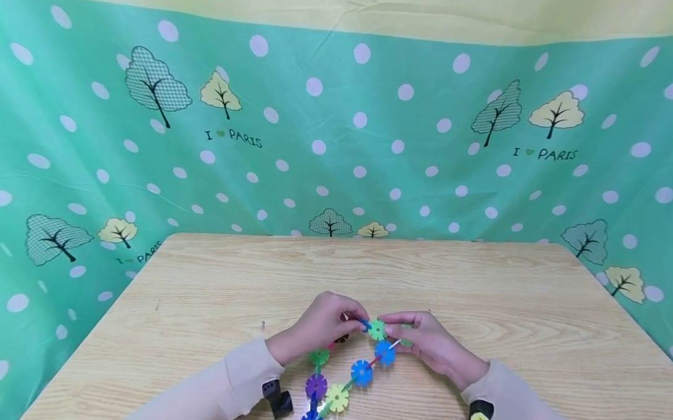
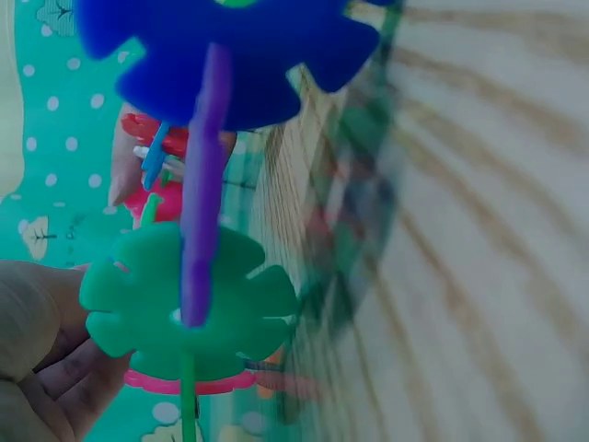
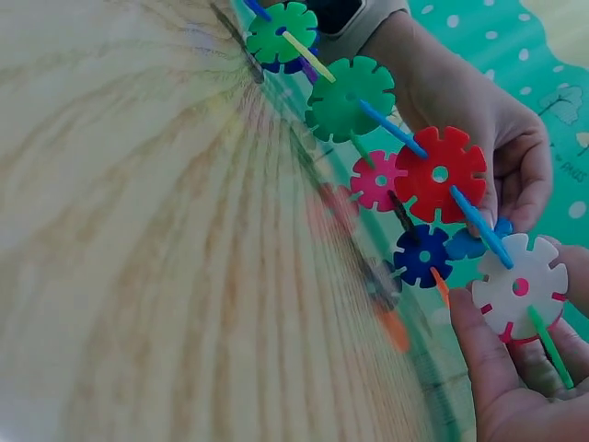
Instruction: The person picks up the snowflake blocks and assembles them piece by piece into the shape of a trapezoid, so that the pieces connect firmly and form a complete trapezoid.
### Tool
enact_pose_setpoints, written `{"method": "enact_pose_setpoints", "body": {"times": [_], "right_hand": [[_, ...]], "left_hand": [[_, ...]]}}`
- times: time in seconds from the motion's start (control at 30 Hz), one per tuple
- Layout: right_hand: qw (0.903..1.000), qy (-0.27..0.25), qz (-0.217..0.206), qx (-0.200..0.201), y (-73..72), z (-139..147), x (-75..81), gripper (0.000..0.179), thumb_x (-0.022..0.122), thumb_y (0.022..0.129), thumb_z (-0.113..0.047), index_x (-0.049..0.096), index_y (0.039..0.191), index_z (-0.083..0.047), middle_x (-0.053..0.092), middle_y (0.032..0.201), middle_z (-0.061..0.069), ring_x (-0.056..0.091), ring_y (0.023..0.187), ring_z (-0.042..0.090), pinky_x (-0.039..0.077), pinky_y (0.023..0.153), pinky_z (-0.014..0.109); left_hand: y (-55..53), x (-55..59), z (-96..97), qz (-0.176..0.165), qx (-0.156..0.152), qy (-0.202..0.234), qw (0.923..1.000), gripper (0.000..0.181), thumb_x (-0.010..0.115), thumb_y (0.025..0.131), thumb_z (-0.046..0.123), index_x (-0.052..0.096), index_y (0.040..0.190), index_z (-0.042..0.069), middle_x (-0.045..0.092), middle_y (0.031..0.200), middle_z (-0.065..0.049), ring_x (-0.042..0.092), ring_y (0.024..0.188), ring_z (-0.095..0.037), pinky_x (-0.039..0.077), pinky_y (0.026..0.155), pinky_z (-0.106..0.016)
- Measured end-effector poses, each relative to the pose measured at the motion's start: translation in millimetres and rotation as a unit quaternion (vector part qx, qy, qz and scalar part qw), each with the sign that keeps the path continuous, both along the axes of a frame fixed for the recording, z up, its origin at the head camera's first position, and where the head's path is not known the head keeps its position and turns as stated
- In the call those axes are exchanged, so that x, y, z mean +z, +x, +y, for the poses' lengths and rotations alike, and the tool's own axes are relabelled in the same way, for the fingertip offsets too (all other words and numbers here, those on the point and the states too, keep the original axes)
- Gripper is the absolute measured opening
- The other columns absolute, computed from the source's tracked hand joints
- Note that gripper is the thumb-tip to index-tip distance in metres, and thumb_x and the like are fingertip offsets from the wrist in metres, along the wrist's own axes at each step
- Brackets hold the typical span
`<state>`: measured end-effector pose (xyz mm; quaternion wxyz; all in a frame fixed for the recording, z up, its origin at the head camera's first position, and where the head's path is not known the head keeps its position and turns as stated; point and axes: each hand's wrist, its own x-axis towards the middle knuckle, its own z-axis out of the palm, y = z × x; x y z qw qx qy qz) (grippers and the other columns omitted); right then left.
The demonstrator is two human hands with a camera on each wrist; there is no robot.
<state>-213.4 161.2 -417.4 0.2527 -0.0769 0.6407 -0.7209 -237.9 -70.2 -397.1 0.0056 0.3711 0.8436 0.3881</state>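
Note:
A chain of interlocking notched plastic discs forms a long loop on the table. Its discs include purple (image 1: 316, 386), yellow-green (image 1: 338, 397) and blue (image 1: 362, 373). At the loop's far end, my left hand (image 1: 328, 324) pinches a blue disc (image 1: 364, 324), seen edge-on, against a light green disc (image 1: 377, 329). From the other side my right hand (image 1: 423, 341) holds that green disc between thumb and fingers. In the right wrist view, a whitish disc (image 3: 520, 281) lies at the right fingers, beside a red disc (image 3: 440, 175). Fingers partly hide the joint.
The wooden table (image 1: 229, 262) reaches back to a green dotted curtain (image 1: 361, 143). Black wrist cameras sit on the left wrist (image 1: 277, 398) and the right wrist (image 1: 476, 417). The near end of the chain runs out of the head view, between the forearms.

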Motion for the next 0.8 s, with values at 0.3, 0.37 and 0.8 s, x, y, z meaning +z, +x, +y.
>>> {"method": "enact_pose_setpoints", "body": {"times": [0.3,0.37,0.8], "right_hand": [[0.9996,-0.013,-0.024,-0.011,0.0,-1.9,6.7,0.031,0.057,0.095,-0.018,0.061,0.118,0.003,0.067,0.105,0.003,0.064,0.093,0.012,0.053,0.085,0.029],[0.9997,-0.005,-0.024,-0.008,-0.7,-2.3,7.1,0.028,0.058,0.093,-0.015,0.061,0.114,0.003,0.068,0.099,0.003,0.064,0.09,0.012,0.053,0.082,0.026],[0.9968,0.073,0.001,-0.031,-4.9,-6.0,10.4,0.017,0.065,0.087,-0.01,0.065,0.099,0.002,0.066,0.084,-0.001,0.06,0.076,0.009,0.051,0.068,0.02]], "left_hand": [[2.6,0.1,3.5,0.053,0.007,-0.01,0.9985,0.004,0.072,0.083,0.012,0.074,0.086,0.013,0.072,0.084,0.004,0.061,0.075,0.004,0.049,0.068,-0.012],[3.3,0.0,4.3,0.061,0.007,-0.012,0.998,0.005,0.072,0.083,0.012,0.074,0.087,0.012,0.072,0.085,0.004,0.062,0.077,0.003,0.049,0.069,-0.011],[6.6,-0.8,6.5,0.118,0.001,-0.025,0.9928,0.005,0.073,0.08,0.007,0.074,0.083,0.011,0.072,0.082,0.003,0.064,0.073,0.0,0.048,0.068,-0.007]]}}
